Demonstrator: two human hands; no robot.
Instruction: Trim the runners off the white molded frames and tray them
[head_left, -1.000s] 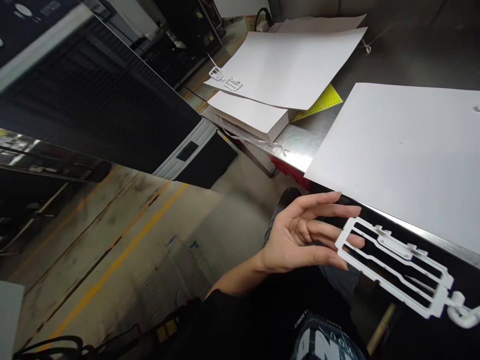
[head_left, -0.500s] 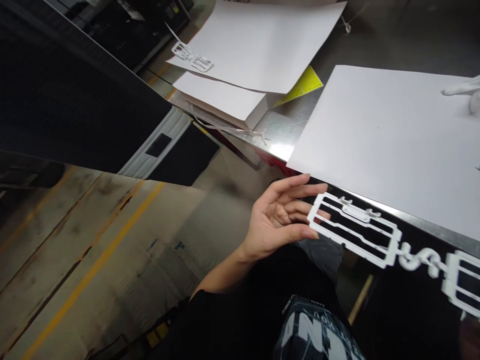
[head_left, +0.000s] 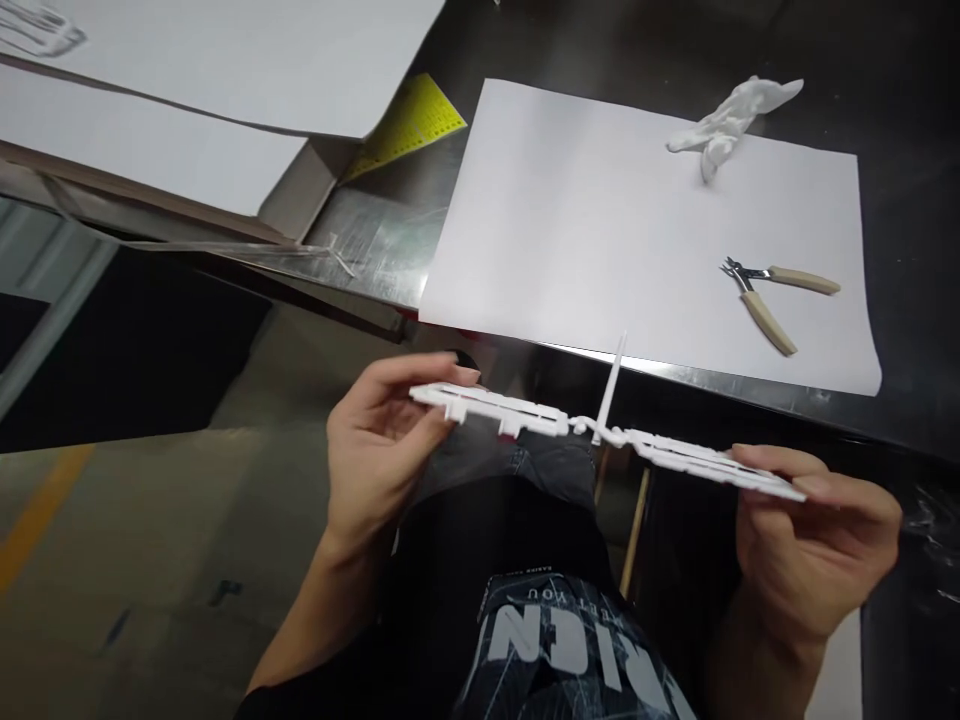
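Note:
I hold a white moulded plastic part (head_left: 600, 435), two flat frames joined by a runner with a thin sprue sticking up at the middle. My left hand (head_left: 382, 450) grips its left frame between thumb and fingers. My right hand (head_left: 810, 550) pinches the right frame the same way. The part lies nearly edge-on and level, just in front of the steel table's edge (head_left: 675, 372), above my lap.
A white paper sheet (head_left: 600, 230) lies on the table with small cutters (head_left: 772, 295) with tan handles and a crumpled white glove (head_left: 724, 125) on it. A stack of white sheets (head_left: 150, 140) and a yellow card (head_left: 409, 125) sit at the left. Concrete floor lies below left.
My view swung right and down over the table. The part turned from flat-facing to edge-on, and both hands now hold its ends; before, only my left fingers touched it in view.

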